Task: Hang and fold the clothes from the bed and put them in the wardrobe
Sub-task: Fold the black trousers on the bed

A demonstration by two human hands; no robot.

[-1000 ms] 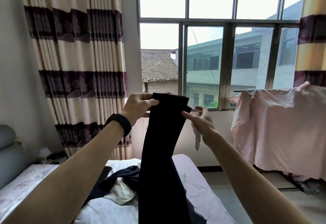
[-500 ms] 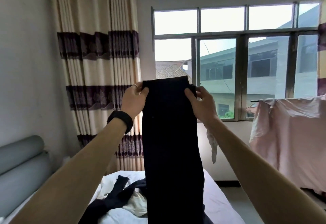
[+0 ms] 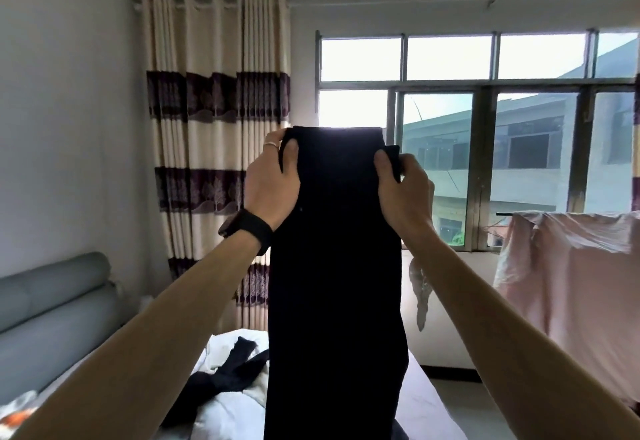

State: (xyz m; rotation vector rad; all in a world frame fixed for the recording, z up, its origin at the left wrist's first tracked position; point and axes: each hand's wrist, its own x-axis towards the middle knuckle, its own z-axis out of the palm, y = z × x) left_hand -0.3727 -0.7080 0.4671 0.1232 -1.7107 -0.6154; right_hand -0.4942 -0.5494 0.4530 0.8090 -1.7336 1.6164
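Trousers (image 3: 336, 266), dark, doubled lengthwise, held raised over near edge of bed (image 3: 221, 417), hung straight. Top corners pinched by left hand (image 3: 272, 180) and right hand (image 3: 403, 190), thumbs in front. Cloth judged soft, limp, light; best gripped at top-edge corners.

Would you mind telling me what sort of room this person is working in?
Most likely a home bedroom: a bed with a grey padded headboard, loose clothes lying on it, and striped curtains beside a wide window. The left hand and right hand hold up a dark garment.
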